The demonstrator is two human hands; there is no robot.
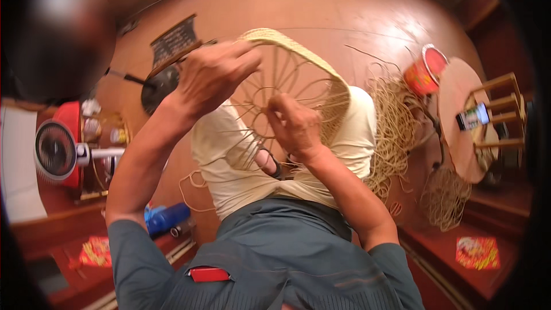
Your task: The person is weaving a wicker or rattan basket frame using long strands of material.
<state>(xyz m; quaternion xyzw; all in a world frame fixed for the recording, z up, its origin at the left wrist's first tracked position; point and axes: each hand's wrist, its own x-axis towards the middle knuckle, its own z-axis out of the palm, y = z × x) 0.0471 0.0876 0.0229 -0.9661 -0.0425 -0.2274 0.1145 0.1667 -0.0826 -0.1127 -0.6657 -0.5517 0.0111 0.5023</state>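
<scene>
A half-woven rattan basket frame [310, 74], pale yellow with a woven rim and bare spokes, stands on a cream cloth [229, 155] over my lap. My left hand [212, 74] grips the basket's upper rim from the left. Inside the frame, my right hand [295, 123] pinches a thin rattan strand among the spokes near the middle. Loose spoke ends hang down across the cloth.
A heap of loose rattan strands [396, 132] lies on the brown floor to the right, by a red bucket [425, 72] and a round wooden stool [459, 120] holding a phone. A white fan [57, 150], a blue bottle [169, 218] and a dark pan [158, 89] are on the left.
</scene>
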